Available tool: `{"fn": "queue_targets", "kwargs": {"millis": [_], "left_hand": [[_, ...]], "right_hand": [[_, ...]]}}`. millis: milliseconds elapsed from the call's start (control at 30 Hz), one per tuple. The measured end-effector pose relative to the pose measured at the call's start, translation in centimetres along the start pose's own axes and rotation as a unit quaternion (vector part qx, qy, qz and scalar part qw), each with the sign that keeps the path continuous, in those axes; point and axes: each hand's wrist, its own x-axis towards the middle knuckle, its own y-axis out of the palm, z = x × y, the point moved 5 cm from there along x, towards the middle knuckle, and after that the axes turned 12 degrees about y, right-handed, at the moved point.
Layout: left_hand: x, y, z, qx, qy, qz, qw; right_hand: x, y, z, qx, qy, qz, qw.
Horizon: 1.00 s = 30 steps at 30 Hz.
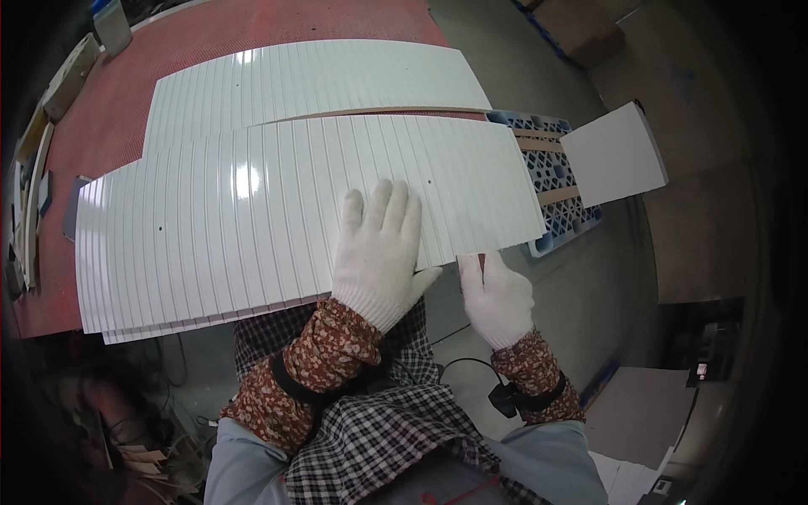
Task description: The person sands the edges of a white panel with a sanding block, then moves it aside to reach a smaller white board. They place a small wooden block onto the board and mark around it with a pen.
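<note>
Fingers (383,204) of the gloved left hand (379,257) lay outstretched and flat on the near white grooved panel (252,202), pressed together and clasping nothing, with the thumb spread out at the panel's near edge. The gloved right hand (497,299) was partly curled at that same edge, towards the panel's right end; a reddish-brown sliver (482,263) showed between its fingers, but whether they grasped it I could not tell.

The near panel lay on the red mesh-topped table (370,18), jutting past the table's near and right edges, with another panel edge showing beneath it. Behind it, towards the table's far edge, rested a far white grooved panel (320,76). A clear bottle (112,29) with a blue top stood at the table's far left corner. Beyond the right edge, a blue-grey plastic pallet (555,172) sat on the floor, a white board (614,156) at its right side.
</note>
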Motion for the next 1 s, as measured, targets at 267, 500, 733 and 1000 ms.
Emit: {"fn": "queue_targets", "kwargs": {"millis": [267, 500, 733, 1000], "left_hand": [[0.3, -0.4, 0.1, -0.001, -0.009, 0.033, 0.999], [-0.2, -0.6, 0.2, -0.035, -0.011, -0.001, 0.999], [0.3, -1.2, 0.0, -0.032, -0.002, -0.030, 0.999], [-0.3, -0.1, 0.3, -0.009, 0.000, 0.001, 1.000]], "right_hand": [[4.9, 0.7, 1.4, -0.073, -0.022, 0.015, 0.997], [16.9, 1.5, 9.2, -0.128, -0.044, -0.012, 0.991], [23.0, 1.6, 12.0, -0.166, -0.064, 0.007, 0.984], [12.6, 1.2, 7.4, -0.140, -0.018, 0.023, 0.990]]}}
